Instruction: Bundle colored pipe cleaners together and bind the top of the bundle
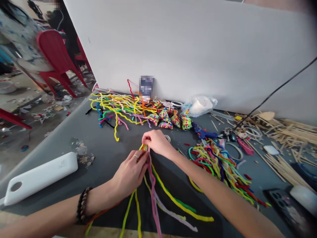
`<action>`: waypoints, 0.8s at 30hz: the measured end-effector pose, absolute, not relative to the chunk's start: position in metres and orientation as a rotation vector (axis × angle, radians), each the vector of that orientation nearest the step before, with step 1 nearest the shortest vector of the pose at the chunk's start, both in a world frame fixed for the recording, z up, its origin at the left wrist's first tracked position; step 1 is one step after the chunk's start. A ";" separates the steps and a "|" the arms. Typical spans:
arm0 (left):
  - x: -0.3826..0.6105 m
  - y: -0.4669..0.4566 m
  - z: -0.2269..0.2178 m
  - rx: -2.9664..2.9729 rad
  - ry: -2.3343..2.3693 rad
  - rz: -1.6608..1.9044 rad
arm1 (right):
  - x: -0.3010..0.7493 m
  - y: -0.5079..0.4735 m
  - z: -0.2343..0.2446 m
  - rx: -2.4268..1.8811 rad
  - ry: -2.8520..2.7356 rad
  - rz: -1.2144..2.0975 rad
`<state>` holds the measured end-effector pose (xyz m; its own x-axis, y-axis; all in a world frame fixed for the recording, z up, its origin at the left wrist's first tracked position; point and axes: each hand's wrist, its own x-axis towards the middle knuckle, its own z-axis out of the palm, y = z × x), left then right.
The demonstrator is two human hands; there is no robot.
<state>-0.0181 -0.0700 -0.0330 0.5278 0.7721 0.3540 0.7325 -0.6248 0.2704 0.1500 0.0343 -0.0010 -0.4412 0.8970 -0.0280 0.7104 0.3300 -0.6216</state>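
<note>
My left hand (130,173) and my right hand (157,142) meet at the middle of the dark table (99,145). Both are closed on the top end of a bunch of pipe cleaners (156,191) in yellow, pink, green and lilac, whose loose ends fan out toward me. My right hand pinches the very tip; my left grips just below it. A beaded bracelet sits on my left wrist and a ring on one finger.
A pile of pipe cleaners (119,107) lies at the back left, another (218,162) at the right. Woven colourful pieces (169,119), a plastic bag (199,105), a white case (41,177), wooden sticks (284,132) and a phone (284,201) surround me. A white board stands behind. A person sits on a red chair (53,54).
</note>
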 end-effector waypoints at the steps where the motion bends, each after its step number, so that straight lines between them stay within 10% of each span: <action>1: -0.016 -0.070 -0.034 2.749 1.316 0.677 | 0.151 0.033 -0.003 -1.420 -2.277 0.795; 24: -0.008 -0.063 -0.043 3.130 1.232 0.667 | 0.187 -0.036 -0.030 -1.246 -2.425 0.101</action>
<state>-0.0084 -0.0632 -0.0428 0.6731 0.5873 0.4495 0.6975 -0.7062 -0.1217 0.1870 -0.0357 -0.0296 -0.5161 0.7927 0.3243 0.7630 0.5976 -0.2465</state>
